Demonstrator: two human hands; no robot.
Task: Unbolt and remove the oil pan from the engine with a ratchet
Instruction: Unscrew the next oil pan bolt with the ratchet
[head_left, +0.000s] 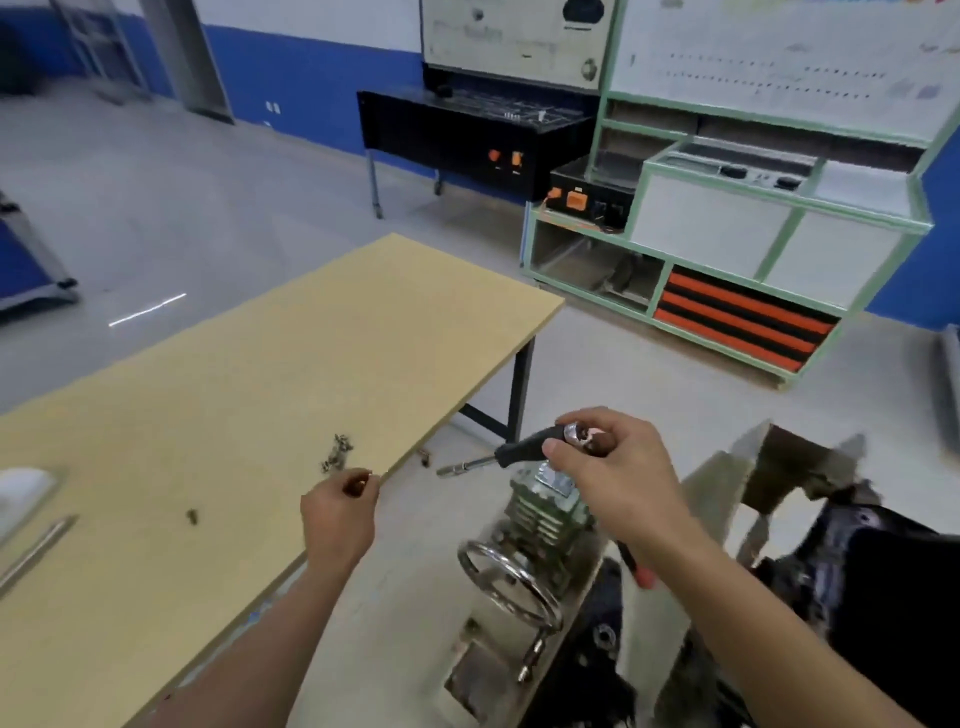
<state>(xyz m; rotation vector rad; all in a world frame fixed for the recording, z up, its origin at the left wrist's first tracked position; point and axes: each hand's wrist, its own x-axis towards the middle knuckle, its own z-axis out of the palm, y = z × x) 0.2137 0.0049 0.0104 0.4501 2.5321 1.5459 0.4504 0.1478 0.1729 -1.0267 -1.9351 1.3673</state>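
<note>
Now both hands hover just off the table (311, 364) edge. The right hand (613, 478) grips the one ratchet (524, 447) by its head, black handle pointing left. The left hand (337, 514) pinches a small dark bit (357, 487). On the table lie one heap of bolts (337, 453), one stray bolt (193, 515) and one metal bar (34, 551). The dark engine (893, 571) sits at lower right; I cannot make out its oil pan.

Left hand (337, 512) pinch on bolt (358, 486); right hand (615, 470) fingers (592, 418) around ratchet (522, 447).

The table (260, 364) is pale tan, the cabinet (717, 244) mint-green with orange-and-black stripes, the ratchet (524, 447) black-handled.
</note>
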